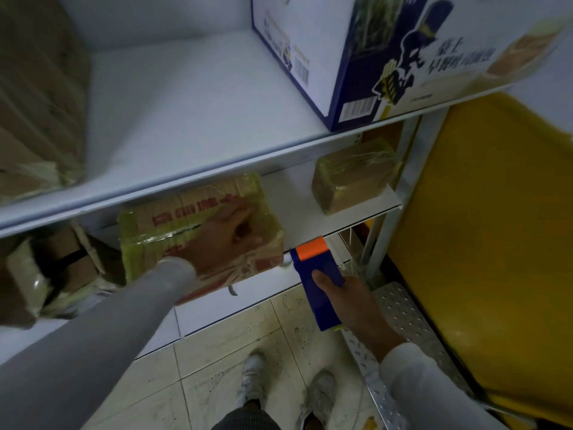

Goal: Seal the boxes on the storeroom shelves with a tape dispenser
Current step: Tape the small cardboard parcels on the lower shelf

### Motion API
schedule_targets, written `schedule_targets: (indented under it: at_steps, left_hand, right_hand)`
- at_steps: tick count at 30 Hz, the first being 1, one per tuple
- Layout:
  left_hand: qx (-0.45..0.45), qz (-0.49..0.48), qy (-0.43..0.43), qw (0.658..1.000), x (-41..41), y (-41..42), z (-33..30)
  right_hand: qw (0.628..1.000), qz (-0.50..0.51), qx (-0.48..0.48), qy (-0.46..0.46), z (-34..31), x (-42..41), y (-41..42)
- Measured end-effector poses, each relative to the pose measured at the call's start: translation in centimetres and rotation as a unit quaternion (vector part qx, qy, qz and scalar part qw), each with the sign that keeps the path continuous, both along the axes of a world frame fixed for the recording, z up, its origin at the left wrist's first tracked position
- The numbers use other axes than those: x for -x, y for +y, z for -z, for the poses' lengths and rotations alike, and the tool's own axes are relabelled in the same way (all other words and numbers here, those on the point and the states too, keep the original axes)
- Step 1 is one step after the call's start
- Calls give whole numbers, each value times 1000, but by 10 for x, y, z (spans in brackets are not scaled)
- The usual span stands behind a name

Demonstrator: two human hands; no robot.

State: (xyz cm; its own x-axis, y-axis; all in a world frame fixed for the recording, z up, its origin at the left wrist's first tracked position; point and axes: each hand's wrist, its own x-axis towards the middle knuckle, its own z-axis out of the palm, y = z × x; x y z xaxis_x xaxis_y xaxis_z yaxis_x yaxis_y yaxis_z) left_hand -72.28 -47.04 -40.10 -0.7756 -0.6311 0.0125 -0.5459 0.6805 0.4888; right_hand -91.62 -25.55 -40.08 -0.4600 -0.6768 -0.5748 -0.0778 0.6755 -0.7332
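A brown cardboard box (173,225) with red lettering and yellowish tape on its edges sits at the front of the middle shelf. My left hand (229,237) rests on its top, fingers spread over the right part and curling at the far edge. A blue tape dispenser (319,274) with an orange front is held in my right hand (350,302), thumb on its top. The dispenser's front sits at the box's right front corner, level with the shelf edge.
A smaller taped brown box (350,178) stands on the same shelf at the right. A white and blue printed carton (356,57) sits on the upper shelf (186,119). More taped boxes (46,268) lie at the lower left. A yellow panel (483,243) and a metal step ladder (403,321) stand at the right.
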Motion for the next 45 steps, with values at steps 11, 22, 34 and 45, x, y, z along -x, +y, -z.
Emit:
schedule_targets:
  at_steps: [11,22,34,45]
  left_hand:
    - [94,-152,-138,974,-72,8,16]
    - [69,-191,-111,973,55,42,27]
    - [-293,-149,164,930,10,55,-43]
    - [-409,-44,51,910,-54,38,-57]
  right_hand:
    - [1000,-2,27,-7,5,9,-3]
    - [998,-24,65,-13,-9,46,19]
    - [984,-115,120,-61,-12,4,12]
    - [980,-145,125,-54,-28,-66,-13]
